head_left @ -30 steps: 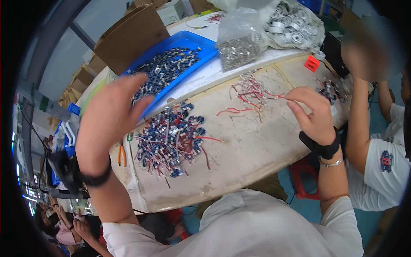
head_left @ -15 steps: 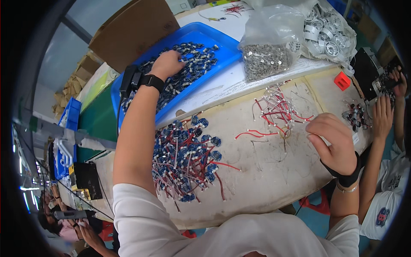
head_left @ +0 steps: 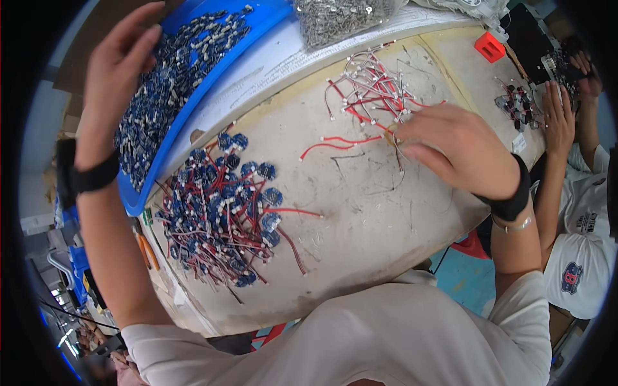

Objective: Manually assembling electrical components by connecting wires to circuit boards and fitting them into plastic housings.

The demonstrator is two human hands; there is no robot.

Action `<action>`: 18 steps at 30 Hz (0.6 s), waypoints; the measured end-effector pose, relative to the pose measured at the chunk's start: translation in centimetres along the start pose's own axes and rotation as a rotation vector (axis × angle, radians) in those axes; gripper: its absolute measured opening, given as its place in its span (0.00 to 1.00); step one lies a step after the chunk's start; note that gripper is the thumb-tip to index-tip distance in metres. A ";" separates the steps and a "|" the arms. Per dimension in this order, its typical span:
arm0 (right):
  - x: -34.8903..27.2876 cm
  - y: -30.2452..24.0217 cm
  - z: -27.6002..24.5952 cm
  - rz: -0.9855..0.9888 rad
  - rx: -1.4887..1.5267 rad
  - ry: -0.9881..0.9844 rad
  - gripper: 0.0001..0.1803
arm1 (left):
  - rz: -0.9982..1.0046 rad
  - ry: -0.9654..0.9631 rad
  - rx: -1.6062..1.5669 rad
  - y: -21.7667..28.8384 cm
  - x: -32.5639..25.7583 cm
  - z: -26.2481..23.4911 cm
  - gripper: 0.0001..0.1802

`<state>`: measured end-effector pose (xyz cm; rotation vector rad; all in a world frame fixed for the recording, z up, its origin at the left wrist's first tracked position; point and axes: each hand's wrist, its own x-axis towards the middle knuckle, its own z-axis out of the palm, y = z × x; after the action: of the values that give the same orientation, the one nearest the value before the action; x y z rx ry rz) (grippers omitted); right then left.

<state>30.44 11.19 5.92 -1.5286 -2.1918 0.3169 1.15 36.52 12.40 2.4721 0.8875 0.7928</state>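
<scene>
My left hand [head_left: 119, 67], a black band on its wrist, is raised over the left side of a blue tray [head_left: 222, 61]. Its thumb and forefinger are apart, with nothing visible between them. Small blue circuit boards [head_left: 174, 77] with white connectors fill the tray. My right hand [head_left: 454, 151] is low over the table, fingers curled and thumb drawn in at the near edge of a loose pile of red and white connector wires [head_left: 373, 90]. What its fingertips hold, if anything, is hidden. Left of centre lies a heap of blue boards with wires attached [head_left: 219, 212].
A clear bag of small metal parts [head_left: 347, 22] stands beyond the white board. At the right are a red block [head_left: 490, 47], a cluster of dark wired parts [head_left: 518, 106] and another person's hands [head_left: 559, 119]. Orange-handled pliers [head_left: 148, 248] lie at the left.
My left hand has lifted off the boards in the tray, and its fingers have spread. The right hand has come down and left to the wire pile. The view has shifted.
</scene>
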 end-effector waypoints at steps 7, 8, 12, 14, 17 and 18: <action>3.6 2.6 2.8 -0.081 -0.290 -0.006 0.03 | -0.036 -0.075 0.255 14.6 -12.6 -3.1 0.21; 4.0 2.7 3.2 -0.100 -0.313 0.000 0.03 | 0.107 -0.328 0.305 15.3 -14.0 -4.0 0.23; 6.8 2.4 5.6 -0.134 -0.347 -0.048 0.05 | -0.003 -0.275 -0.261 16.1 -20.1 1.3 0.21; 7.1 2.8 6.6 -0.095 -0.379 -0.103 0.04 | -0.291 -0.042 -0.628 14.9 -22.1 5.5 0.24; 8.2 2.0 7.7 -0.218 -0.423 -0.069 0.04 | -0.655 0.224 -1.155 14.4 -24.0 9.7 0.24; 8.3 1.9 7.7 -0.260 -0.495 -0.075 0.04 | -0.766 0.258 -1.475 14.1 -23.4 10.8 0.21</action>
<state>25.91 20.11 0.26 -1.4501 -2.6256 -0.2765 -0.68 8.80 2.91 0.6940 0.7569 0.9327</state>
